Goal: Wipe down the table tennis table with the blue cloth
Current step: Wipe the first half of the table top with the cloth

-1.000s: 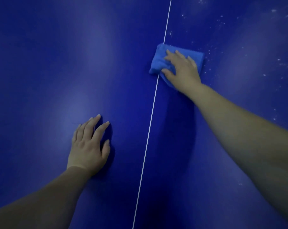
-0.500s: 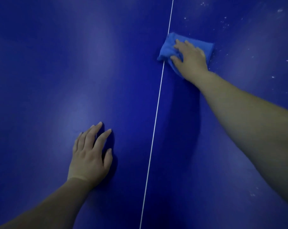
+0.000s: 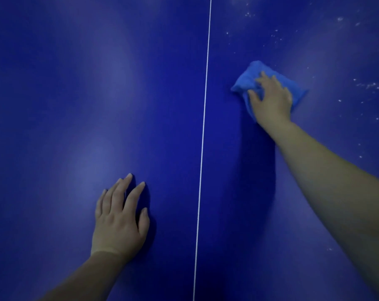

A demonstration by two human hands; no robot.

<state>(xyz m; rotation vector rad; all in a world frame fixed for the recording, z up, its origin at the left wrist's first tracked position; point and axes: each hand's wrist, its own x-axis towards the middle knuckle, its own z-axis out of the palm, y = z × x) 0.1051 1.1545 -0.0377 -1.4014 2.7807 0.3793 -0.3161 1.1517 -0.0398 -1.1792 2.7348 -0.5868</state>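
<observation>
The dark blue table tennis table (image 3: 75, 83) fills the whole view, split by a thin white centre line (image 3: 202, 137). A folded blue cloth (image 3: 247, 78) lies on the right half, a little right of that line. My right hand (image 3: 271, 101) presses flat on the cloth with fingers spread, covering most of it. My left hand (image 3: 119, 218) rests flat on the left half of the table, fingers straight and slightly apart, holding nothing.
White specks and dusty smears (image 3: 368, 85) dot the table surface to the right of the cloth and toward the upper right. No table edge or net shows in the view.
My right hand has slid the cloth from the centre line to the right, onto the right half. My left hand stays planted on the left half.
</observation>
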